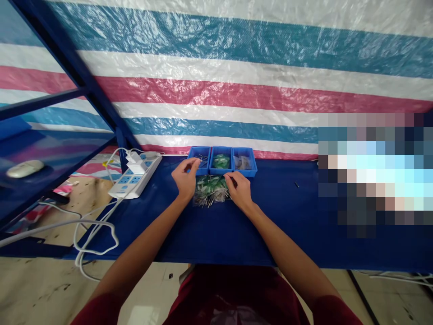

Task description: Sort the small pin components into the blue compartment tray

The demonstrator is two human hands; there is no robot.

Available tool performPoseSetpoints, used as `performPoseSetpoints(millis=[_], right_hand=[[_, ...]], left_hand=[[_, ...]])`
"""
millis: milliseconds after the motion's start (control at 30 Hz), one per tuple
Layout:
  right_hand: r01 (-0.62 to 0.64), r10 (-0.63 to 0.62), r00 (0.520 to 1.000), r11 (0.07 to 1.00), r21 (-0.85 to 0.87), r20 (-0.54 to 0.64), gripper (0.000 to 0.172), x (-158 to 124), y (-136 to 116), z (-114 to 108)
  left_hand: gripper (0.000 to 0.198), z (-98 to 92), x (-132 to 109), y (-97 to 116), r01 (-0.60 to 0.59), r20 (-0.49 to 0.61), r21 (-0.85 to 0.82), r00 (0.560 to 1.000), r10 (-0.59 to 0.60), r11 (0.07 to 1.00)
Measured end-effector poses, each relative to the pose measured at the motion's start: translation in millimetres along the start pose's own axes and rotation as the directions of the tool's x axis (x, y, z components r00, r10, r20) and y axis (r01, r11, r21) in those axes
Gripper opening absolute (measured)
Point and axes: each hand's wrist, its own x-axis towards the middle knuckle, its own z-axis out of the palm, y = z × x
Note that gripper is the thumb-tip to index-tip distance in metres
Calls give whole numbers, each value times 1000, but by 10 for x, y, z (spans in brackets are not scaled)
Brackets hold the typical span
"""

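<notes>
My left hand [185, 180] is at the front left corner of a blue bin [204, 170] containing thin metal pieces. Its thumb and index finger are pinched together at the bin's edge; whatever they hold is too small to make out. At the right side of a mixed pile [210, 190] of green bits, thin metal pins and clear plastic, my right hand [241, 188] has its fingers closed in a pinch, their contents unclear. Between the hands stands a middle blue bin [220, 171] with green pieces in it. Greyish pieces lie in the right blue bin [249, 173].
A white power strip [126, 188] with plugs and looped white cables [98, 246] lies to the left on the blue table [216, 239]. A small dark piece [297, 184] rests to the right. A striped plastic sheet [216, 90] hangs behind. The far right is pixelated.
</notes>
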Motion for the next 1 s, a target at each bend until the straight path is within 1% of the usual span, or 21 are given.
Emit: performPoseSetpoints(millis=[33, 67, 100, 167, 233, 267, 300, 367, 400, 433, 467, 500, 567, 667, 800, 1000], right_hand=[[-2, 2, 1000, 1000, -10, 0, 28, 2, 8, 1], [-6, 6, 1000, 1000, -21, 0, 28, 4, 17, 2], [-13, 13, 1000, 999, -35, 1, 28, 7, 28, 0], [-38, 39, 999, 997, -73, 10, 26, 17, 53, -12], [-78, 84, 996, 988, -137, 38, 22, 32, 77, -34], [-98, 111, 992, 979, -180, 65, 19, 40, 86, -46], [-113, 139, 985, 966, -230, 98, 17, 47, 91, -57], [-126, 193, 967, 931, -343, 168, 14, 54, 88, -69], [-123, 218, 955, 909, -398, 202, 16, 54, 80, -67], [-116, 240, 943, 887, -448, 231, 18, 52, 68, -61], [-106, 260, 931, 864, -492, 255, 21, 48, 53, -50], [-95, 278, 920, 843, -530, 276, 23, 43, 37, -35], [-72, 307, 898, 809, -584, 314, 25, 32, 6, -2], [-55, 339, 880, 770, -636, 334, 23, 23, -25, 42], [-40, 345, 882, 734, -678, 322, 21, 24, -35, 69], [-5, 326, 886, 717, -697, 329, 19, 26, -26, 94]], left_hand=[[24, 1, 41, -40, -42, 5, 68, 999, 42, 997], [24, 1, 76, -77, -87, 46, 144, 996, 81, 986], [25, -3, 101, -108, -134, 118, 199, 987, 112, 971], [27, -25, 121, -148, -229, 232, 270, 958, 167, 935], [27, -67, 111, -156, -323, 335, 295, 916, 219, 899], [25, -91, 100, -151, -374, 399, 284, 883, 246, 883], [25, -114, 88, -144, -426, 474, 252, 837, 273, 869], [25, -149, 67, -129, -516, 611, 170, 723, 321, 840], [25, -158, 57, -126, -547, 658, 136, 674, 337, 826], [26, -161, 49, -125, -570, 690, 115, 635, 347, 814], [26, -160, 41, -126, -585, 710, 106, 611, 351, 804], [26, -155, 34, -129, -597, 722, 102, 595, 353, 796], [26, -144, 19, -134, -611, 738, 101, 576, 352, 785], [26, -135, -3, -136, -611, 743, 100, 571, 349, 785], [26, -130, -32, -143, -607, 734, 93, 577, 357, 789], [26, -115, -55, -177, -614, 721, 85, 582, 377, 785]])
